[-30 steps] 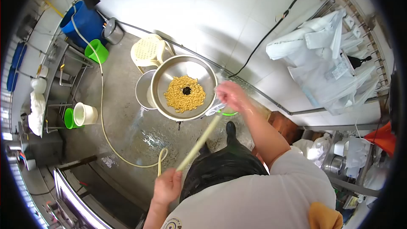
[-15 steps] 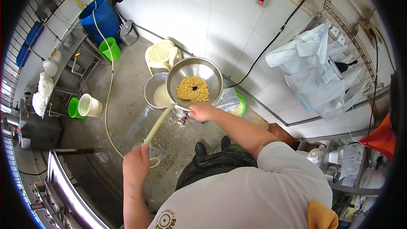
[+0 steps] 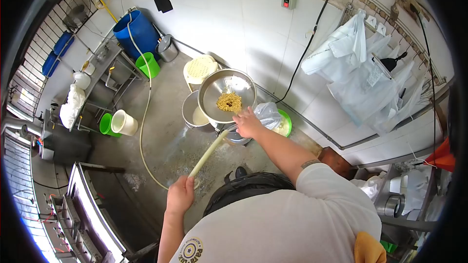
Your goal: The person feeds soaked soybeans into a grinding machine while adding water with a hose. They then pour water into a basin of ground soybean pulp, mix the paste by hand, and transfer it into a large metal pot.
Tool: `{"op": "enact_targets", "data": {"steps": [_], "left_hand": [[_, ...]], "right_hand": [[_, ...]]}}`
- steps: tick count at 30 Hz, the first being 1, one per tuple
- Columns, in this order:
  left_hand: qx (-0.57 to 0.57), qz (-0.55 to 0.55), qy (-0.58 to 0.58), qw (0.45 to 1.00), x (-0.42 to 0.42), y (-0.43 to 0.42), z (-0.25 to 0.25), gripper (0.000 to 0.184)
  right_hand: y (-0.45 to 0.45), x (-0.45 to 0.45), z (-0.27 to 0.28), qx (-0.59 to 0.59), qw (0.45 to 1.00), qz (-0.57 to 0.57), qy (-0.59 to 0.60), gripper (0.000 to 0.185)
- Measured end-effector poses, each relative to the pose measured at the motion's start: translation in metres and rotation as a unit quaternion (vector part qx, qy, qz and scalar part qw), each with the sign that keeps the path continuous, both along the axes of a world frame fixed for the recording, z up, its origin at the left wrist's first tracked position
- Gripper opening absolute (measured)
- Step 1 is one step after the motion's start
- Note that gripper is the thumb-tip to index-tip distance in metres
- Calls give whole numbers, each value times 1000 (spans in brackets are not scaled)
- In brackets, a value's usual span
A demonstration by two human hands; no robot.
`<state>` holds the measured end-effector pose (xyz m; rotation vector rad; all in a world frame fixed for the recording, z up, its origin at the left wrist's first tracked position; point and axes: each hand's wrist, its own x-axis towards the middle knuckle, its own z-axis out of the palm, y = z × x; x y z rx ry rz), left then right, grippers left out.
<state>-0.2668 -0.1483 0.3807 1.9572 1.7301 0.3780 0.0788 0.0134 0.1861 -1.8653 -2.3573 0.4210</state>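
Gripping a hose (image 3: 209, 153) — left hand (image 3: 181, 195) closed, right hand (image 3: 249, 122) open by the basin (image 3: 210, 101) — shirt (image 3: 292, 224) partly reading "PARA".

A food-production workroom is showing here: a blue barrel (image 3: 134, 31) is standing by the tiled wall (image 3: 219, 17), a metal sink unit (image 3: 105, 80) is lining one side, plastic bags (image 3: 363, 70) are hanging opposite, and wet concrete floor (image 3: 165, 141) is stretching between.

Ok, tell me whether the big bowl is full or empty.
Neither: a small yellow heap lies low in the bowl, with bare steel around it.
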Motion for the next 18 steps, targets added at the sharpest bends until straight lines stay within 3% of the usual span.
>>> {"op": "enact_targets", "data": {"steps": [6,10,14,18], "left_hand": [[5,84,39,996,-44,-66,6,39],[-69,164,137,974,-79,-110,-2,46],[-76,214,193,955,-127,-143,-35,48],[-93,260,173,945,-165,-162,-69,46]], "right_hand": [[-6,-3,-7,44,999,-4,-23,65],[-8,-6,-11,42,999,-5,-26,66],[-5,-8,-9,38,999,-5,-31,63],[-5,-15,1,27,998,-1,-51,65]]}}
